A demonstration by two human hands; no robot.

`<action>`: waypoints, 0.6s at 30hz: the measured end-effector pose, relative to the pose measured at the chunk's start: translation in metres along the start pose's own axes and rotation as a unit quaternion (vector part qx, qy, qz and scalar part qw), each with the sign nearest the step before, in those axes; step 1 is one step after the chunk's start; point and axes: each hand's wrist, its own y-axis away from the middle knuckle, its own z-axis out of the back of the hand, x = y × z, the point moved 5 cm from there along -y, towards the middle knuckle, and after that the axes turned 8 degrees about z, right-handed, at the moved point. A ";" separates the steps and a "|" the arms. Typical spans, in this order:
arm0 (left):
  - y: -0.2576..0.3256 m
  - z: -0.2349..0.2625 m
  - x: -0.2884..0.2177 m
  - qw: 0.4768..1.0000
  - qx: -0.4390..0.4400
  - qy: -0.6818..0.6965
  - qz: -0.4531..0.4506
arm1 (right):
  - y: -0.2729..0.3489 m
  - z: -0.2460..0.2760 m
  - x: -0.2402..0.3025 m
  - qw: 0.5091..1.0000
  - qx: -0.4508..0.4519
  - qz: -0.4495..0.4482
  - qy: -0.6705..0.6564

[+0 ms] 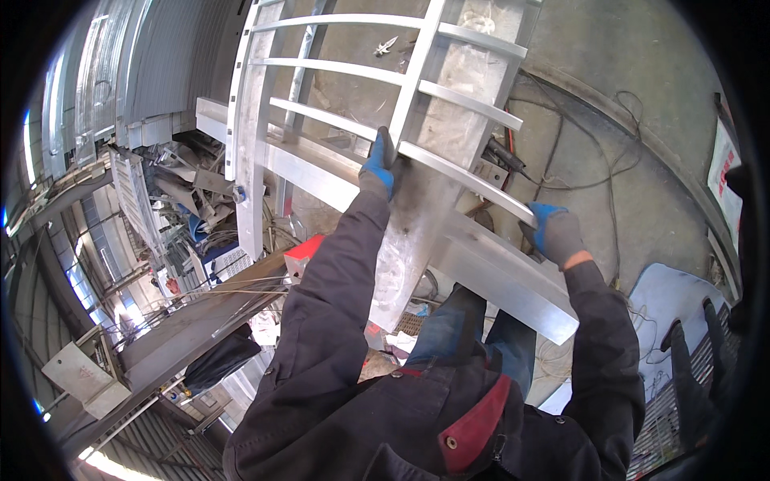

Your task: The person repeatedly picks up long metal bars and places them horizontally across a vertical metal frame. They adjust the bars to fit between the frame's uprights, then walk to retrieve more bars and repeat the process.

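A ladder-like frame (415, 76) of pale metal bars, with one long bar and several crossbars, lies over wide metal beams in front of me. My left hand (378, 167), in a blue and grey glove, grips the frame where its nearest crossbar (465, 175) meets the long bar. The palm side of that hand is hidden. At the right end of the same crossbar, my right hand (555, 232) is closed around the bar's tip, also gloved. Beneath the frame, a wide flat beam (401, 232) runs toward my legs, crossed by a thick rectangular beam (505, 272).
Scrap metal pieces (200, 180) are heaped at the left beside a dark steel beam (216, 297). A corded power tool (505, 154) lies right of the frame, its cable trailing over the concrete floor (593, 160). A pale board (670, 309) is at the right.
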 end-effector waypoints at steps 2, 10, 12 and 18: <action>0.003 0.001 -0.011 0.998 -0.004 0.057 -0.039 | -0.025 -0.008 0.014 1.000 0.009 0.009 -0.010; 0.010 0.000 -0.042 0.837 -0.041 0.377 0.395 | -0.050 -0.016 0.022 0.998 0.048 -0.035 -0.013; 0.012 -0.002 -0.047 0.748 -0.076 0.464 0.469 | -0.053 -0.022 0.019 0.996 0.069 -0.053 -0.015; 0.002 -0.007 -0.036 0.763 -0.025 0.432 0.480 | -0.056 -0.028 0.020 1.000 0.021 -0.015 -0.018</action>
